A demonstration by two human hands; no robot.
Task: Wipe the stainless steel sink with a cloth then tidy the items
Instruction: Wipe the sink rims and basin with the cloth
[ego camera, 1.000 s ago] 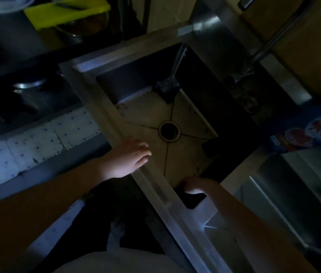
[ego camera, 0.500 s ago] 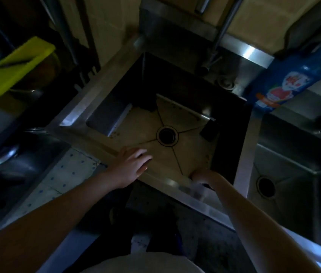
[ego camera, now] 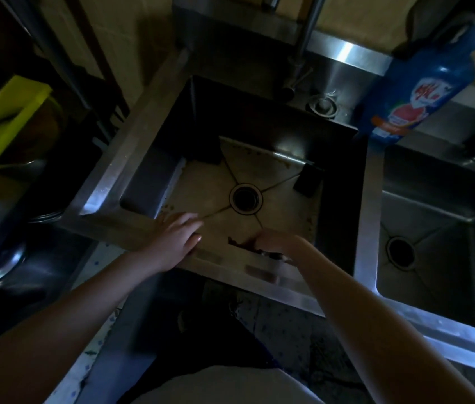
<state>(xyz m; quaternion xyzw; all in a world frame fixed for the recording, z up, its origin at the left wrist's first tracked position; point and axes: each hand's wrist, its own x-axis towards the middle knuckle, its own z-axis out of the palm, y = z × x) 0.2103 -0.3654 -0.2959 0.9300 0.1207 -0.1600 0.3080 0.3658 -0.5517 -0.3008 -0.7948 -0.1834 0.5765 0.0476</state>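
Head view shows the right hand (ego camera: 274,243) clenched on a dark cloth (ego camera: 237,242) at the lower centre, inside the sink (ego camera: 154,182), the left hand (ego camera: 176,236) released on its rim; wiping wider could hit the dark block (ego camera: 307,179).

Left hand (ego camera: 176,239) lies flat, fingers spread (right hand (ego camera: 274,242) curled downward).

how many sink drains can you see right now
2. One drain sits in the middle of the sink being cleaned, just beyond both hands. The other drain is in the neighbouring basin on the right. Dark corners could hide more.
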